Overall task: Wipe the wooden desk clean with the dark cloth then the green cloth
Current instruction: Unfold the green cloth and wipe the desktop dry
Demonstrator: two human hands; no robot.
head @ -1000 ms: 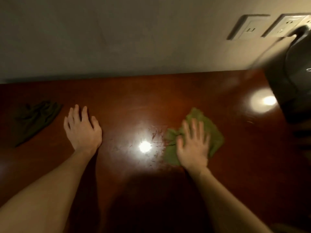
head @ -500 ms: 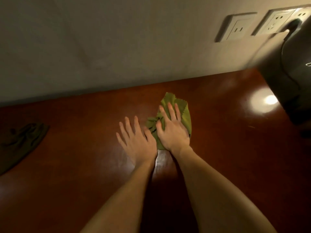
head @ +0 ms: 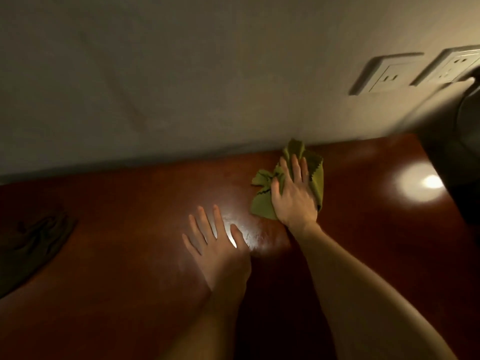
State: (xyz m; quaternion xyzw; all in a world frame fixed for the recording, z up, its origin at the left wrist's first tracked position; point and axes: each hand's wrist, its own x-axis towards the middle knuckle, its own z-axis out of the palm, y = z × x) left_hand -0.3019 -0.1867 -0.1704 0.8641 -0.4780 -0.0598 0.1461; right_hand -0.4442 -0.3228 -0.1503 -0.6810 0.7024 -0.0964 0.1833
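In the head view, your right hand (head: 293, 194) lies flat on the green cloth (head: 317, 181), fingers spread, pressing rather than clutching. Your left hand (head: 218, 246), just beside it, rests open and flat on the wooden desk (head: 117, 203). Press evenly and sweep along the wall (head: 181, 74) edge ahead of your fingertips. The dark cloth (head: 39, 237) lies well to the left, and a dark appliance (head: 462, 157) crowds the right.

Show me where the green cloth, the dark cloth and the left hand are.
green cloth (head: 261, 205), head view, on its lower left flap
dark cloth (head: 39, 237), head view, on its crumpled middle
left hand (head: 220, 255), head view, on the back of the hand
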